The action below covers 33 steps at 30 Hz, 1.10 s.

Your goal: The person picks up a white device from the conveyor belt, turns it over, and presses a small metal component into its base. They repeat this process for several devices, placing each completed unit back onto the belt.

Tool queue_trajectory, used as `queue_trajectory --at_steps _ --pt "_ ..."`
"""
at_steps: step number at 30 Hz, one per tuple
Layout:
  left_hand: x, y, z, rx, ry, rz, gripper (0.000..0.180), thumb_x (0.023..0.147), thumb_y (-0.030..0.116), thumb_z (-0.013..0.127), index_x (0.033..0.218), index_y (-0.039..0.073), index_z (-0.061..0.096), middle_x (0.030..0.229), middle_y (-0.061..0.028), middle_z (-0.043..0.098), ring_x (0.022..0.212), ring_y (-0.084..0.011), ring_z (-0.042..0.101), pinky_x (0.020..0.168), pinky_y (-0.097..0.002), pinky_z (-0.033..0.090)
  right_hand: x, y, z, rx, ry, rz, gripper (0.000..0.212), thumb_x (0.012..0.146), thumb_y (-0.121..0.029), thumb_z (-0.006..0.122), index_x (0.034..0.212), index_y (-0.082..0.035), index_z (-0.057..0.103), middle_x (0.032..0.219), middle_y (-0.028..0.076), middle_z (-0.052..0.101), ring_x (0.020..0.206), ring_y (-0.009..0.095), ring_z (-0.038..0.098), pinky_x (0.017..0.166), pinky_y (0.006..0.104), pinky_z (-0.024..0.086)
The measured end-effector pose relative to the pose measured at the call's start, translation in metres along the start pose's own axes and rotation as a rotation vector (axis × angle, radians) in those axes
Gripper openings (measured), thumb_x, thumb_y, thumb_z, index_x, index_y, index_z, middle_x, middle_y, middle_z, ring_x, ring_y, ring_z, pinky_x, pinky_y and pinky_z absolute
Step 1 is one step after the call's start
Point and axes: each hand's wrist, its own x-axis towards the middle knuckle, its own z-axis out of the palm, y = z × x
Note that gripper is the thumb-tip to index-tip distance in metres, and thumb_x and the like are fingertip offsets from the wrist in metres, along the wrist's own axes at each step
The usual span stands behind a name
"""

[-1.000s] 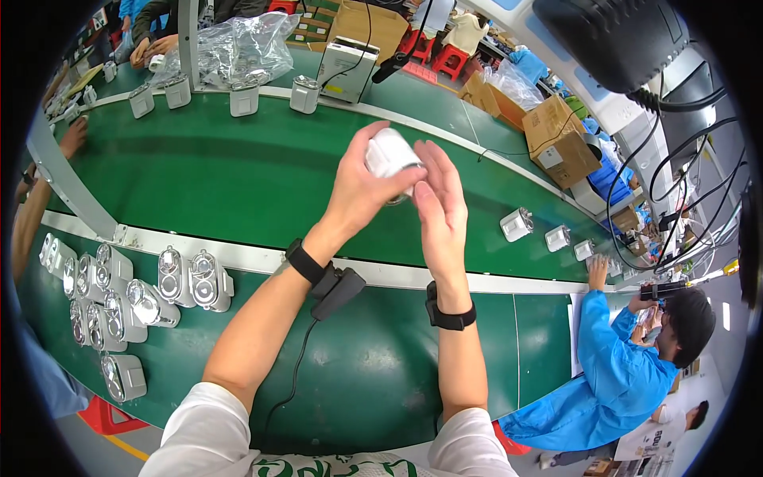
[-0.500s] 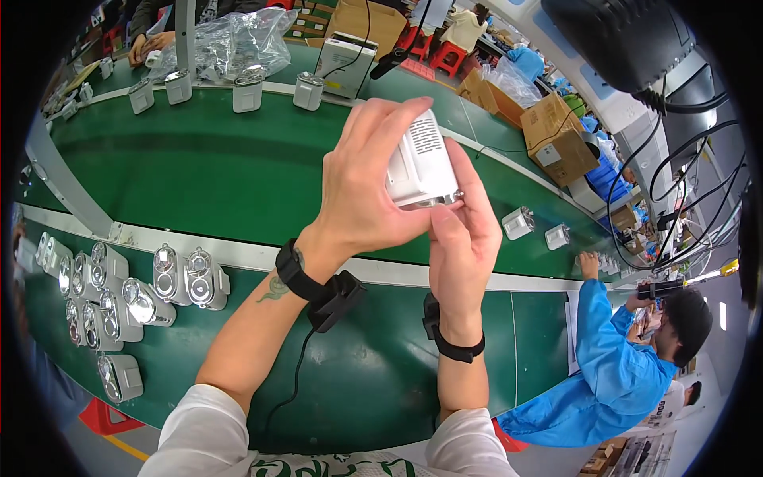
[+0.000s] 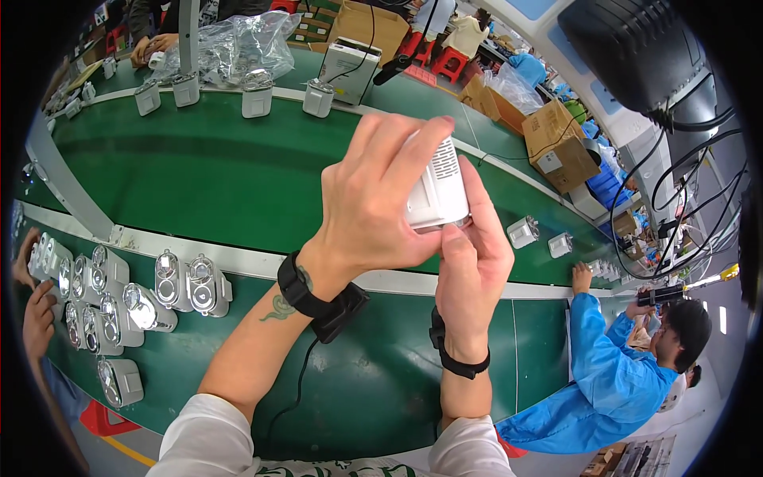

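Note:
Between my two hands, above the green conveyor belt point(image 3: 214, 171), is a white rounded device housing point(image 3: 439, 196) with a slotted grille on one face. My left hand point(image 3: 373, 187) wraps over its left side and top, hiding much of it. From the right and below, my right hand point(image 3: 474, 250) grips it, thumb at the lower edge and fingers along the right side. What lies under the thumbs is mostly hidden.
Several similar white units with shiny round fronts, such as this unit point(image 3: 119, 381), stand at left. More units point(image 3: 257, 94) line the belt's far edge; others point(image 3: 522, 231) sit at right. A black cabled device point(image 3: 340, 308) lies below my wrists. A blue-sleeved co-worker point(image 3: 612, 358) is at right.
My hands and the housing have shifted slightly right and down in view, with the housing a little turned. Another person's hands have appeared by the units at far left.

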Motion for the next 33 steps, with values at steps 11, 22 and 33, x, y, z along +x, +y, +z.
queue_trajectory --at_steps 11,22,33 --pt "-0.035 -0.055 0.052 -0.697 -0.433 -1.294 0.085 0.072 0.043 0.082 0.123 -0.015 0.047 0.119 -0.0210 0.056 0.104 -0.0244 0.063 0.068 -0.0364 0.058 0.026 0.057 -0.030 -0.424 -0.136 0.076 0.077 0.088 -0.005 0.063 0.151 0.000 0.020 0.123 0.024 0.061 0.107 0.026 0.065 0.091 0.0368 0.053" --pt "-0.042 -0.269 0.187 0.596 -0.197 -0.744 0.101 0.066 0.038 0.084 0.135 -0.015 0.033 0.130 -0.0316 0.049 0.123 -0.0439 0.047 0.110 -0.0490 0.035 0.056 0.164 -0.228 -1.080 0.083 0.452 0.081 0.075 -0.015 0.073 0.145 -0.001 0.036 0.113 0.025 0.067 0.105 0.037 0.067 0.093 0.0405 0.052" --pt "-0.032 -0.331 0.198 0.349 -0.119 -0.931 0.092 0.061 0.038 0.086 0.128 -0.007 0.041 0.116 -0.0265 0.062 0.109 -0.0384 0.062 0.096 -0.0458 0.049 0.075 0.168 -0.231 -1.239 0.192 0.228 0.083 0.073 -0.014 0.080 0.146 -0.003 0.041 0.137 0.024 0.054 0.118 0.040 0.058 0.100 0.0429 0.048"
